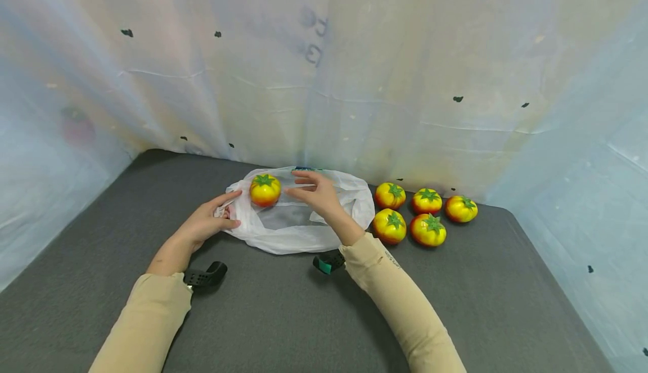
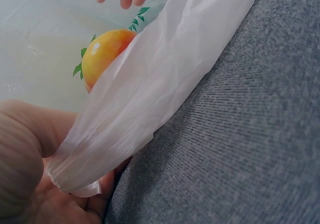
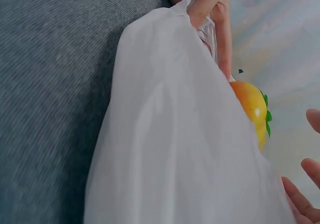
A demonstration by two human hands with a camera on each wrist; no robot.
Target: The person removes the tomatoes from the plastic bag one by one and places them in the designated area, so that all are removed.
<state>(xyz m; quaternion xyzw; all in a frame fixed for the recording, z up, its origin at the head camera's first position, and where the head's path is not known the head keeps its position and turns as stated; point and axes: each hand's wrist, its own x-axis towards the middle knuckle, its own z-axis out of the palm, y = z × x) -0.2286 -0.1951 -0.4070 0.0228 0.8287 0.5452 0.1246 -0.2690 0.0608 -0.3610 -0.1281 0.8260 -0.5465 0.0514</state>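
Note:
A white plastic bag [image 1: 283, 241] lies with its mouth spread wide. One yellow-and-red tomato [image 1: 265, 191] with a green leafy top sits in the left part of the bag. My left hand [image 1: 202, 224] holds the bag's left end between thumb and fingers; in the left wrist view the gathered plastic [image 2: 75, 169] runs through that hand. Over the bag's opening, right of the tomato, hovers my right hand [image 1: 320, 194], its fingers spread and holding nothing. The right wrist view shows those fingertips [image 3: 312, 171] apart from the tomato [image 3: 250, 106], which the bag's wall partly hides.
Several more tomatoes [image 1: 428, 230] stand grouped in two rows just right of the bag on the dark grey table [image 1: 273, 317]. Behind the table hangs a pale sheet [image 1: 395, 80] with small dark marks. Each wrist wears a black strap [image 1: 206, 275].

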